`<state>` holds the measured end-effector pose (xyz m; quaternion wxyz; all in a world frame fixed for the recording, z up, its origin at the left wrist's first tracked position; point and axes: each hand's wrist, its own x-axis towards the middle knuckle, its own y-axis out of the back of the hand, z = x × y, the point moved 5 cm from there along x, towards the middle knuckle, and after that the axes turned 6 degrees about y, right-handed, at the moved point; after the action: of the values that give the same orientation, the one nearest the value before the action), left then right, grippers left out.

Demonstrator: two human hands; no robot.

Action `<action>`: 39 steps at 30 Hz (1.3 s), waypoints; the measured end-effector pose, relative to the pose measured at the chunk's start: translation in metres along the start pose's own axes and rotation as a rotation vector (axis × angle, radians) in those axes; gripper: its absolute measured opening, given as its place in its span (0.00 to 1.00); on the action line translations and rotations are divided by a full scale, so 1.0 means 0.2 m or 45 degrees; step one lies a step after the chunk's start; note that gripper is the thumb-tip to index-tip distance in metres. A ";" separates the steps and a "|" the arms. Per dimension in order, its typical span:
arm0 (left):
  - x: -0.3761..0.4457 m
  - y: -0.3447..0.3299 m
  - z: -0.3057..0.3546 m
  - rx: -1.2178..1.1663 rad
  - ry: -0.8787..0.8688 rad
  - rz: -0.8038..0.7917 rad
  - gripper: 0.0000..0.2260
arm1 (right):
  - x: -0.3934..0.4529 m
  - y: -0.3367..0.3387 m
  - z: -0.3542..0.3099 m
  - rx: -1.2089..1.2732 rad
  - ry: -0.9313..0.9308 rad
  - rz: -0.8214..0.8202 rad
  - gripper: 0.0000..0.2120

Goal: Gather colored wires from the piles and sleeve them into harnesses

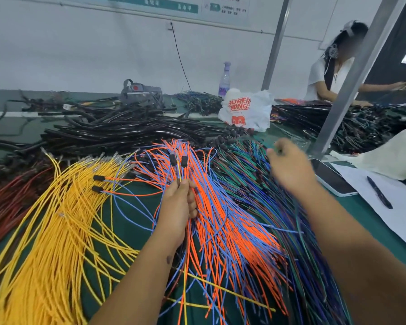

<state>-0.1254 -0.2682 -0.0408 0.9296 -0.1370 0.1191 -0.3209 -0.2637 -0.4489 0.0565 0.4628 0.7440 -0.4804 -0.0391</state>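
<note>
Where the orange and blue wire pile fans across the green table, serves as landmark for all positions below.

- Left hand: over the near-left part of that pile, fingers curled round a small bundle of held wires (two black end caps standing above the fist, wire tails trailing down toward the viewer).
- Right hand: beyond and right of the pile, above the green and dark blue wire pile; blurred, fingers bent, a thin green wire apparently at the fingertips. Grip cannot be told for certain.
- Yellow wire pile: left of the landmark pile, with two capped ends lying on it.
- Dark red wire pile: further left, at the table edge.
- Black sleeves: heaped behind the landmark pile.
- White plastic bag and bottle: behind the sleeves.
- Phone and pen on white paper: right of the landmark pile.
- Second person: far right, at another wire heap.
</note>
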 end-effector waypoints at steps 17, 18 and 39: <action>-0.30 0.48 0.71 -0.266 0.363 -0.344 0.04 | -0.21 -0.08 -0.88 1.490 -0.143 -0.419 0.12; -0.29 0.52 0.72 -0.269 0.334 -0.300 0.05 | -0.25 -0.20 -0.91 1.499 -0.156 -0.441 0.12; 0.02 0.64 0.28 0.011 0.057 0.118 0.14 | -0.53 -1.03 -0.86 0.912 0.183 -0.284 0.05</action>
<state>-0.0330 -0.1635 -0.0320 0.9412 -0.1202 0.1446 -0.2809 -0.0949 -0.2348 -0.0358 0.1989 0.9071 -0.3461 0.1334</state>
